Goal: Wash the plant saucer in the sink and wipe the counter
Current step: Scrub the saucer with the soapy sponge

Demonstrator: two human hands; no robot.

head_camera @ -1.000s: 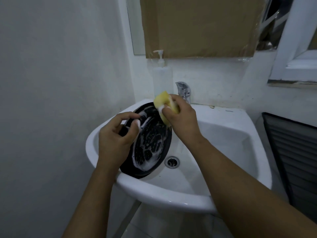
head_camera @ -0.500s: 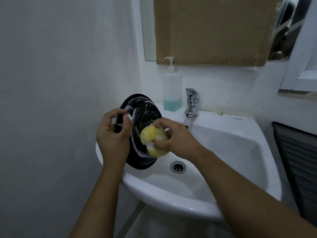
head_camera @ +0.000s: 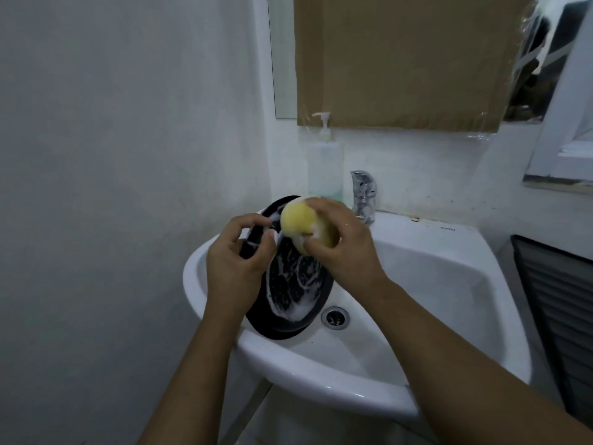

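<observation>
Yellow sponge [head_camera: 300, 221] on soapy saucer [head_camera: 295, 284]

- I'm in a small bathroom.
- A white washbasin [head_camera: 337, 377] sits below my left hand [head_camera: 234, 268].
- A tap [head_camera: 363, 195], soap bottle [head_camera: 324, 162] and wall mirror [head_camera: 284, 59] stand beyond my right hand [head_camera: 343, 248].

Saucer [head_camera: 295, 284] in the sink [head_camera: 353, 390], left side.
Drain [head_camera: 334, 317] right of it; soap bottle [head_camera: 324, 165] and tap [head_camera: 363, 195] behind.

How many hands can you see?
2. The left hand holds the saucer by its left rim over the sink. The right hand grips a yellow sponge near the saucer's top.
</observation>
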